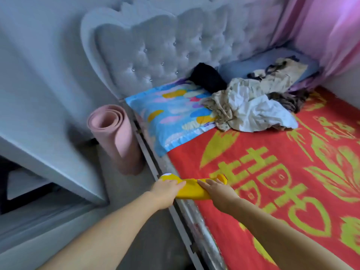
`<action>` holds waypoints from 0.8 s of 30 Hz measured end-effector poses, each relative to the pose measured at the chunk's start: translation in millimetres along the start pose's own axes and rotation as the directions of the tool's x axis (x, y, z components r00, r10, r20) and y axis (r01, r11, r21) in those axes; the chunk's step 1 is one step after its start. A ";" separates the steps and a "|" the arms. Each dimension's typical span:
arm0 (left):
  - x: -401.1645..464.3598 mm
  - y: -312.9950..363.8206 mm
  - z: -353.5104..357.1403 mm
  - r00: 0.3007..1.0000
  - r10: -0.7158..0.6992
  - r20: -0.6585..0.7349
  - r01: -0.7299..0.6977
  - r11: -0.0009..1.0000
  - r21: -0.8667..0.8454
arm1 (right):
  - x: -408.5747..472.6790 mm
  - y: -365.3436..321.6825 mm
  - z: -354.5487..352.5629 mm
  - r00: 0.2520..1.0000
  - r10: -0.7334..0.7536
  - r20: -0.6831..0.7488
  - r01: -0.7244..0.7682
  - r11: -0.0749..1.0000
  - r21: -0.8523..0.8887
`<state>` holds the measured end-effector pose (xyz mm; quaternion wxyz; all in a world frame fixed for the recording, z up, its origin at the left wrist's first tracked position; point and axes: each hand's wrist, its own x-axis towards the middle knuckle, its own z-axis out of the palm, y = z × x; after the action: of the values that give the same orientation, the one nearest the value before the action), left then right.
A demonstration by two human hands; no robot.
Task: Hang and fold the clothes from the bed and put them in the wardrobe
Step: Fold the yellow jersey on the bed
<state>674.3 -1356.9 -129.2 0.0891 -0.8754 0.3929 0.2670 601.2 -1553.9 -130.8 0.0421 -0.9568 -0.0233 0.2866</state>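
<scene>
hidden/cut off: the underside of the yellow garment (191,189) was covered by both hands; whether thumbs tucked under it could not be told. A white patch showed at its left end; the kind of garment could not be made out. The bed frame's near end ran out of the bottom edge. Dark furniture at lower left was cropped and blurred.
left hand: left hand (167,189) lay palm down on the left part of the yellow garment, fingers straight and together, pressing flat, pointing right.
right hand: right hand (215,189) lay palm down on the right part, fingers straight, tips pointing left, near the left hand's fingertips but apart.
task thing: the yellow garment lay folded into a narrow strip at the left edge of the red bedspread (282,191), just beside the bed frame (183,213), under and between the two hands, both ends sticking out past them.
other clothes: crumpled pile of clothes (251,108), white and beige, lay well apart near the head of the bed; a black garment (207,77) leaned against the tufted headboard (155,55).
pillows: patterned blue pillow (171,114) lay left of the pile; plain blue pillow (253,64) behind it with a beige item on top.
floor: rolled pink mat (116,139) stood upright beside the bed.
right edge: pink curtain (335,32).
</scene>
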 end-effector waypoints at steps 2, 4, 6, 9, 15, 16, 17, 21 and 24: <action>-59.8 -48.0 26.1 0.993 -0.117 -0.029 0.114 0.990 -0.083 | 19.6 -69.1 -11.5 0.994 -0.111 0.012 0.112 0.990 -0.087; -108.2 -81.6 51.4 0.978 -0.203 -0.042 0.196 0.972 -0.132 | 28.1 -130.2 -20.2 0.980 -0.197 0.004 0.196 0.968 -0.156; -167.1 -115.5 81.8 0.959 -0.283 -0.029 0.275 0.949 -0.155 | 30.9 -202.4 -18.3 0.961 -0.276 0.027 0.275 0.937 -0.217; -249.2 -157.1 119.9 0.928 -0.373 -0.018 0.363 0.912 -0.189 | 36.0 -299.0 -9.3 0.924 -0.378 0.054 0.378 0.888 -0.264; -423.5 -238.5 203.5 0.816 -0.578 -0.008 0.552 0.783 -0.287 | 35.5 -504.4 4.8 0.774 -0.617 0.141 0.623 0.704 -0.341; -448.9 -251.1 217.4 0.789 -0.614 -0.005 0.582 0.751 -0.312 | 37.0 -537.6 7.1 0.744 -0.649 0.158 0.657 0.669 -0.347; -462.4 -257.4 227.2 0.772 -0.636 0.008 0.602 0.727 -0.331 | 38.5 -555.8 10.1 0.727 -0.666 0.168 0.676 0.650 -0.348; -500.7 -297.0 271.0 0.715 -0.691 0.103 0.669 0.634 -0.388 | 56.1 -631.4 15.2 0.671 -0.696 0.256 0.728 0.552 -0.407; -505.0 -322.7 287.9 0.713 -0.685 0.146 0.677 0.620 -0.395 | 77.3 -659.8 22.0 0.660 -0.689 0.298 0.739 0.525 -0.422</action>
<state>520.2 -710.3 -117.4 -0.0112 -0.9584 -0.0345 0.2831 640.1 -890.4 -129.4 -0.0996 -0.8225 -0.4898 0.2714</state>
